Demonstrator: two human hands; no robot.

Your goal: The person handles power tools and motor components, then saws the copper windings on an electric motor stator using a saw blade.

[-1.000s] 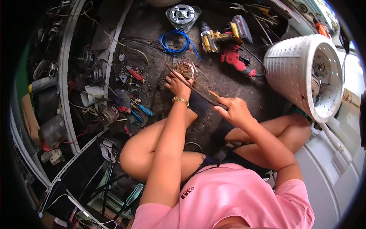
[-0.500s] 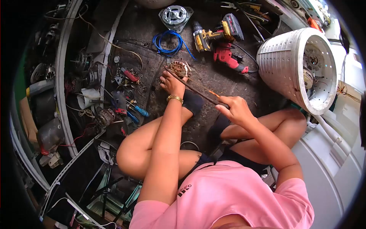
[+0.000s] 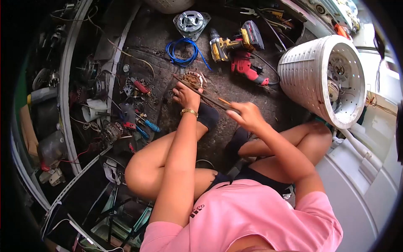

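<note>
Right hand (image 3: 247, 116) on bar-shaped tool (image 3: 211, 99), left hand (image 3: 187, 97) at round part (image 3: 194, 78)

Grasped in the right hand: near end of the long, dark bar-shaped tool, with fingers closed and thumb laid along it. Aligned slantwise across the near edge of the round part — from the right hand, over the left hand, to a tip beyond the left fingers. Visible beside it, just ahead of the right hand: an orange piece (image 3: 223, 101); attachment to the tool not discernible.

Located on the dark floor (image 3: 273, 98), in front of the left hand: the round part, with a pale, notched rim and reddish-brown inside. Placed at its near edge, with fingers bent: the left hand — cannot tell whether clamped on the part, on the tool or on both. Worn on the left wrist: a gold-coloured band (image 3: 189, 112).

Arranged beyond the round part: a coil of blue wire (image 3: 179, 63), then a silver motor housing (image 3: 191, 23). To the right of these: a yellow-and-black drill (image 3: 219, 45) next to a red power tool (image 3: 247, 70), and farther right a white perforated drum (image 3: 303, 73), tipped on its side. To the left: a red-handled tool (image 3: 141, 86) and a blue-handled screwdriver (image 3: 152, 125).
</note>
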